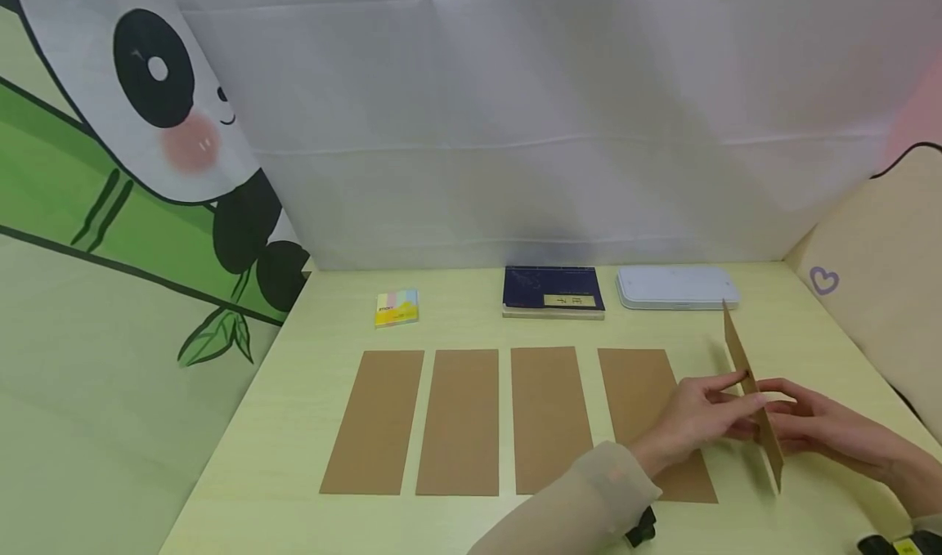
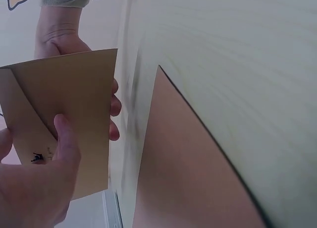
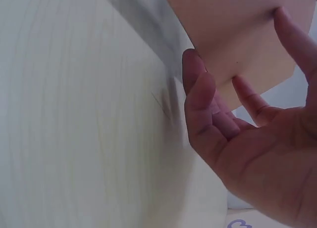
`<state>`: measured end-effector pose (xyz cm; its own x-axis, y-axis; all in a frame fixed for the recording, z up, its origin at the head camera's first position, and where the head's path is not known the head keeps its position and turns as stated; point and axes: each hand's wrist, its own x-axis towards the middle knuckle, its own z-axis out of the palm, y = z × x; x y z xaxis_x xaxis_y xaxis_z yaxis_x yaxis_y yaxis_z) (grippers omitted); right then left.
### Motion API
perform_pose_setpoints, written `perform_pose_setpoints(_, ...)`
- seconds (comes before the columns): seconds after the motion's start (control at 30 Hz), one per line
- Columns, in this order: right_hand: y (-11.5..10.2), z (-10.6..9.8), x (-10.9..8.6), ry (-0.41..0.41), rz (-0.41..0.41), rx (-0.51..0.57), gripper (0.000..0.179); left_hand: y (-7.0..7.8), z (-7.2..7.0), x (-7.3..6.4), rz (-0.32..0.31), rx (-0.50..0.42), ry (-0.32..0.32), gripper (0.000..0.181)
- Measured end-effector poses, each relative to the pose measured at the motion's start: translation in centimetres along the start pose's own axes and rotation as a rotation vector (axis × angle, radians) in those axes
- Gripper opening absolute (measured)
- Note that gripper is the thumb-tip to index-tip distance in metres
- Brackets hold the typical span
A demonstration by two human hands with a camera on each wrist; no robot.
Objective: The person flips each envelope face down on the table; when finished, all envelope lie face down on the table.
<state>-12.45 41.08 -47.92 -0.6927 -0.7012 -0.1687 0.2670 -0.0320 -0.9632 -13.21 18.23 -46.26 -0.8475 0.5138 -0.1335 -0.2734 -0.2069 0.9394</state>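
Observation:
My left hand (image 1: pixel 695 416) and right hand (image 1: pixel 832 428) hold a thin brown kraft-paper rectangle (image 1: pixel 773 457) on edge above the table's right side. A slanted fold or seam and small dark print mark its near face in the left wrist view, where my left thumb (image 2: pixel 64 134) presses on it. From the other side, my right hand (image 3: pixel 262 144) grips it: thumb and a finger touch the plain face, other fingers curl at its lower edge. Several matching rectangles lie in a row, including one (image 1: pixel 386 420) at the left and one (image 1: pixel 636 383) partly under my left forearm.
Along the back of the pale table (image 1: pixel 257 465) sit a sticky-note pack (image 1: pixel 397 307), a dark blue notebook (image 1: pixel 552 289) and a pale blue flat case (image 1: pixel 677 287). A white cloth (image 1: pixel 515 130) hangs behind. A cartoon-printed panel (image 1: pixel 110 334) stands at the left.

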Motion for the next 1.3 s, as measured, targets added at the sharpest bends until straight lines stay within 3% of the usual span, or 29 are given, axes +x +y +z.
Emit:
perform_pose_setpoints(0.23, -0.6, 0.3, -0.5, 0.238, 0.105, -0.328, 0.043, -0.1, -0.4, 0.2, 0.033, -0.038, 0.008, 0.042)
perform_pose_setpoints(0.43, -0.8, 0.4, -1.0, 0.268, 0.086, -0.439, 0.047, -0.1, -0.6, 0.2, 0.038, 0.039, 0.08, 0.047)
perform_pose_setpoints(0.67, -0.6, -0.1, -1.4, 0.358, 0.07, -0.614, 0.049, -0.3, -0.6, 0.2, 0.003, 0.149, 0.185, 0.053)
perform_pose_setpoints(0.9, -0.3, -0.2, -1.5, 0.393, 0.102, -0.647, 0.047, -0.4, -0.5, -0.1, -0.05, 0.232, 0.274, 0.055)
perform_pose_setpoints(1.07, -0.1, -0.4, -1.9, 0.41, 0.07, -0.72, 0.045, -0.6, -0.3, -0.2, -0.111, 0.358, 0.313, 0.055)
perform_pose_setpoints(1.23, -0.3, -0.4, -2.0, 0.403, 0.132, -0.739, 0.053, -0.7, -0.3, -0.1, -0.172, 0.589, 0.304, 0.06)
perform_pose_setpoints(1.3, -0.4, -0.4, -1.9, 0.405, 0.153, -0.746, 0.057, -0.7, -0.3, -0.1, -0.188, 0.63, 0.299, 0.061)
